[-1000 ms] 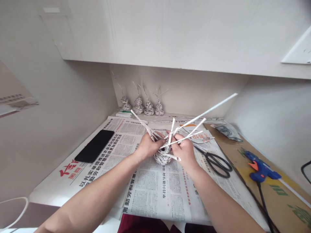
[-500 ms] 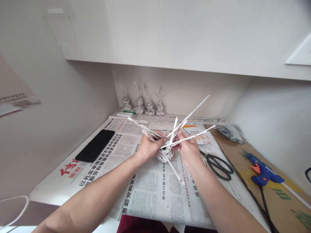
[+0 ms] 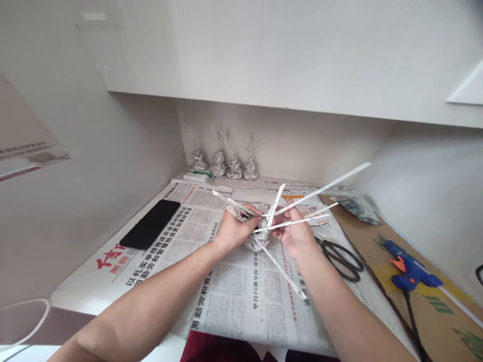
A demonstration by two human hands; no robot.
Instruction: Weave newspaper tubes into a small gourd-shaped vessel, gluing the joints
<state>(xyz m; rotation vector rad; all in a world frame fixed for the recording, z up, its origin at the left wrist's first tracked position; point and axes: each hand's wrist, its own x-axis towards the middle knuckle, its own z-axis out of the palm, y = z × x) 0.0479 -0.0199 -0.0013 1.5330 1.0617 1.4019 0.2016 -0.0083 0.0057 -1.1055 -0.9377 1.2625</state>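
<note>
A small woven piece (image 3: 259,240) made of rolled newspaper tubes sits over the newspaper-covered table (image 3: 234,296), between both hands. My left hand (image 3: 236,229) grips its left side and several short tubes that stick out up and left. My right hand (image 3: 295,232) pinches the paper tubes (image 3: 324,188) on the right; one long white tube rises up to the right, and another (image 3: 281,269) trails down toward me.
Several finished woven cones (image 3: 226,166) stand at the back wall. A black phone (image 3: 151,230) lies at the left, black scissors (image 3: 341,256) right of my hand, a blue glue gun (image 3: 409,266) on brown cardboard at far right. A shelf hangs overhead.
The long white tube has swung up and to the right again. The tube trailing toward me reaches further down. Both hands stayed on the woven piece.
</note>
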